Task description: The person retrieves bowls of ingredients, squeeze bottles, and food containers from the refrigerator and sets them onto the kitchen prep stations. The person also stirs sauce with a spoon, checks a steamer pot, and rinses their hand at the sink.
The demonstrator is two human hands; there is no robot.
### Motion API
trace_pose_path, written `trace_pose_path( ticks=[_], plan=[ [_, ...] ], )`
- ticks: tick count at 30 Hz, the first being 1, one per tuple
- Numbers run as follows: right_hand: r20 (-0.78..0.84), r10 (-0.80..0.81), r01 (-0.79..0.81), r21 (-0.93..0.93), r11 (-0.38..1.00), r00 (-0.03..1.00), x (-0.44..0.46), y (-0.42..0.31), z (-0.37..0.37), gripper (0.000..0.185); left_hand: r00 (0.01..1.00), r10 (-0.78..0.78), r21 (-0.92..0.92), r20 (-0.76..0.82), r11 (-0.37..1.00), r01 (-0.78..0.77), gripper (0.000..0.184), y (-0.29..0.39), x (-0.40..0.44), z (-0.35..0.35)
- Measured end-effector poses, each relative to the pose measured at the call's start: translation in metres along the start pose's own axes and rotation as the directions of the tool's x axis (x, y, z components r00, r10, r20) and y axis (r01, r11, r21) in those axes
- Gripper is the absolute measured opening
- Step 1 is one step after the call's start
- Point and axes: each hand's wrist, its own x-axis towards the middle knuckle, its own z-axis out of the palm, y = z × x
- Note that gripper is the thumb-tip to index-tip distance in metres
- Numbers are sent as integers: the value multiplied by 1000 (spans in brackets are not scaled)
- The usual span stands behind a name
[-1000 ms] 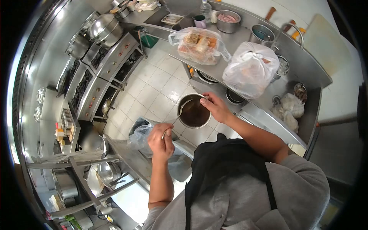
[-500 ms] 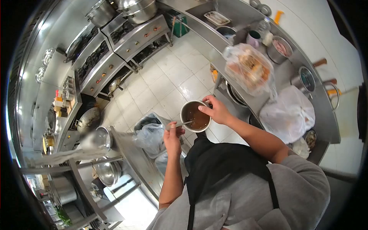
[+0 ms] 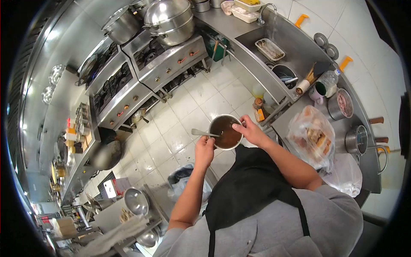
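Note:
A round metal pot (image 3: 233, 147) holding brown liquid (image 3: 226, 129) is in front of my black apron, between my two hands. My right hand (image 3: 253, 132) is closed on its right side, with the thumb over the rim. My left hand (image 3: 204, 150) is closed at the left rim, thumb on top and the other fingers partly hidden. A metal spoon (image 3: 200, 132) leans over that rim just above my left thumb. Its handle points left and its bowl end is down in the liquid.
Gas stoves (image 3: 147, 68) with large pots line the far left. At right, a steel counter (image 3: 289, 122) carries a bag of food (image 3: 312, 137) and several pots. Water runs into the sink (image 3: 252, 38). A lined bin (image 3: 177, 173) stands near my left arm.
My view has turned, showing more of the sink. My left hand, earlier around the spoon handle, is now at the pot's rim, and the spoon rests over it.

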Motion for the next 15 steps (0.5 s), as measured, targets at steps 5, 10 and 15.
trace_pose_path(
  ticks=[5, 10, 15],
  plan=[
    [38, 3, -7, 98, 995, 999, 112, -42, -19, 35, 999, -28, 67, 46, 997, 25, 18, 62, 107, -14],
    [29, -9, 5, 153, 988, 1000, 219, -78, -21, 25, 979, -118, -104, 165, 985, 136, 29, 138, 200, -38],
    [97, 37, -67, 328, 942, 995, 308, -117, -6, 24, 957, -85, -320, 277, 931, 175, 33, 143, 285, -79]
  ],
)
